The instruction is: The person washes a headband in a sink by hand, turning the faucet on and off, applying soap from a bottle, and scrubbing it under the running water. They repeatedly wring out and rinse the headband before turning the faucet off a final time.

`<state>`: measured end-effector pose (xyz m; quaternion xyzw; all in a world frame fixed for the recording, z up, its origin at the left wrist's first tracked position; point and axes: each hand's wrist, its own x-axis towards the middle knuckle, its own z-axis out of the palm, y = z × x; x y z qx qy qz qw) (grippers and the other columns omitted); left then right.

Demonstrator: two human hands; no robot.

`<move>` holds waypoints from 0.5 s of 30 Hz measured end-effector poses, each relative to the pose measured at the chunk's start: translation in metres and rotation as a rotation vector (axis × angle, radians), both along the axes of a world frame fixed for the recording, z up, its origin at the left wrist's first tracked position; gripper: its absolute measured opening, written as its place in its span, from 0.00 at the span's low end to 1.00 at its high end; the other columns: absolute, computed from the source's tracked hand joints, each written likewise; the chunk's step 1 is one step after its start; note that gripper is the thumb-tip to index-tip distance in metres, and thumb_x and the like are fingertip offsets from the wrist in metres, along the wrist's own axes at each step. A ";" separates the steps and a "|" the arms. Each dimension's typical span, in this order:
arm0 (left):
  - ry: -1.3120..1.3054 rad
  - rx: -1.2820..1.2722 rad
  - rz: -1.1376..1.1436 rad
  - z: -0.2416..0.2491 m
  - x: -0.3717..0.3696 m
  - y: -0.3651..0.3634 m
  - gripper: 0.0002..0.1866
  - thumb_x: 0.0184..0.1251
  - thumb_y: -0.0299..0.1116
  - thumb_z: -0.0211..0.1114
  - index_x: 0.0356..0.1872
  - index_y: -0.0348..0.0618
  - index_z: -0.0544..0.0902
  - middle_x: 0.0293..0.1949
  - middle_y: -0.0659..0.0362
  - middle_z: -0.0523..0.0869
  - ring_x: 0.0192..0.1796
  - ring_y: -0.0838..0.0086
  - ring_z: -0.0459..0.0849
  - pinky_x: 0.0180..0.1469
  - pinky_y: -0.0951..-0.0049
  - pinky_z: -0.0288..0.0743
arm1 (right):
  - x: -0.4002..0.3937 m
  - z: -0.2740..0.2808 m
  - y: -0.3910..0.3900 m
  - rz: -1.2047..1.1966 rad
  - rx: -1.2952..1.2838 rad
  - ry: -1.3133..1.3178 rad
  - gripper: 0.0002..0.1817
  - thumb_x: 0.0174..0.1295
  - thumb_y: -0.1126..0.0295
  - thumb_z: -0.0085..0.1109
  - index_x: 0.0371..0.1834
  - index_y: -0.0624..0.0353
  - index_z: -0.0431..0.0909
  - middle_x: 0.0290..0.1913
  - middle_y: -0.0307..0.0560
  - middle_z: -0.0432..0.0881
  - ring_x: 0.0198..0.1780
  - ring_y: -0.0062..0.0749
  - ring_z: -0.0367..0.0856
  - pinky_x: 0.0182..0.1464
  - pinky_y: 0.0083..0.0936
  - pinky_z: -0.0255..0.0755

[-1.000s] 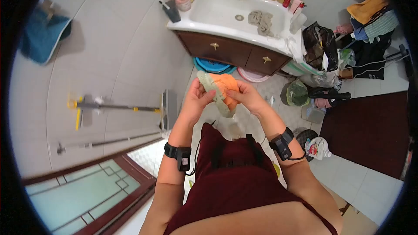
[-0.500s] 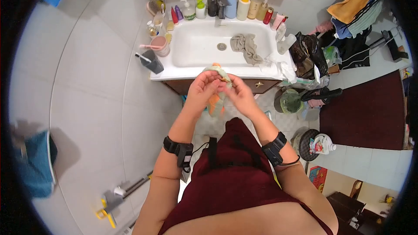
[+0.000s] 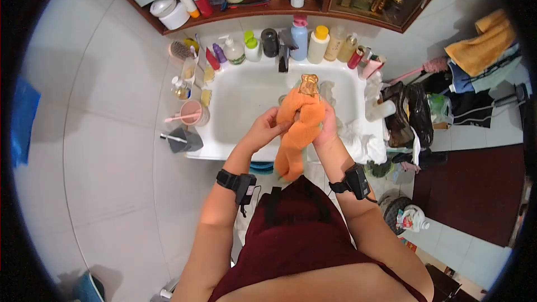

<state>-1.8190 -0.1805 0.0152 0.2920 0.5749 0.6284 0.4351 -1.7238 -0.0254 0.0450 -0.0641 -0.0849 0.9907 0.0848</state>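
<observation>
Both hands at a washbasin, seen from above. The orange cloth (image 3: 302,137) lies in the centre of the frame, gathered into thick folds and held over the front rim of the white basin (image 3: 235,100); a shiny bear-shaped patch (image 3: 309,85) marks its upper end. The left hand (image 3: 264,131) is at the cloth's left edge, thumb and fingers pinching a fold. The right hand (image 3: 328,127) supports the right edge; its fingers are largely hidden behind the cloth, and whether they are spread or pressed together cannot be told. Each forearm carries a black strapped device, left (image 3: 241,186) and right (image 3: 356,182).

Above centre, a dark faucet (image 3: 284,57) stands at the rear of the basin, between a black container (image 3: 269,43) and a blue bottle (image 3: 299,43). At the basin's left end sit a pink cup (image 3: 194,113) and, just below it in the frame, a dark cup (image 3: 185,141) — each with a toothbrush. White crumpled tissue (image 3: 366,148) lies at the lower right corner of the basin. Upper right: an orange-yellow towel (image 3: 482,47), hanging.
</observation>
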 end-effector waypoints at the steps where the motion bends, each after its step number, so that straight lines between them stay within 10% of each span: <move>1: -0.033 -0.032 0.060 -0.004 -0.008 0.009 0.29 0.65 0.37 0.60 0.64 0.42 0.61 0.53 0.58 0.76 0.52 0.73 0.77 0.53 0.72 0.70 | -0.009 -0.005 0.012 0.013 0.012 0.029 0.17 0.63 0.60 0.49 0.50 0.58 0.73 0.46 0.46 0.80 0.45 0.35 0.79 0.48 0.33 0.74; 4: -0.384 0.160 0.282 0.001 -0.032 0.028 0.25 0.66 0.37 0.57 0.62 0.42 0.63 0.54 0.56 0.75 0.55 0.68 0.74 0.56 0.64 0.70 | -0.027 -0.007 0.043 -0.013 -0.021 -0.154 0.16 0.63 0.60 0.51 0.49 0.58 0.73 0.45 0.44 0.79 0.45 0.32 0.79 0.49 0.30 0.73; 13: -1.087 0.248 0.511 -0.075 -0.102 0.052 0.18 0.60 0.25 0.51 0.53 0.36 0.68 0.53 0.47 0.73 0.55 0.52 0.73 0.59 0.46 0.69 | -0.081 -0.127 0.066 -0.132 1.027 -0.736 0.15 0.66 0.65 0.51 0.53 0.58 0.71 0.49 0.41 0.76 0.51 0.27 0.74 0.54 0.23 0.67; 15: -1.148 0.232 0.479 -0.104 -0.112 0.058 0.18 0.59 0.23 0.51 0.52 0.34 0.68 0.53 0.46 0.73 0.55 0.51 0.74 0.59 0.46 0.69 | -0.102 -0.100 0.069 -0.232 0.761 -0.646 0.16 0.66 0.63 0.50 0.52 0.60 0.69 0.50 0.44 0.75 0.54 0.30 0.73 0.56 0.25 0.66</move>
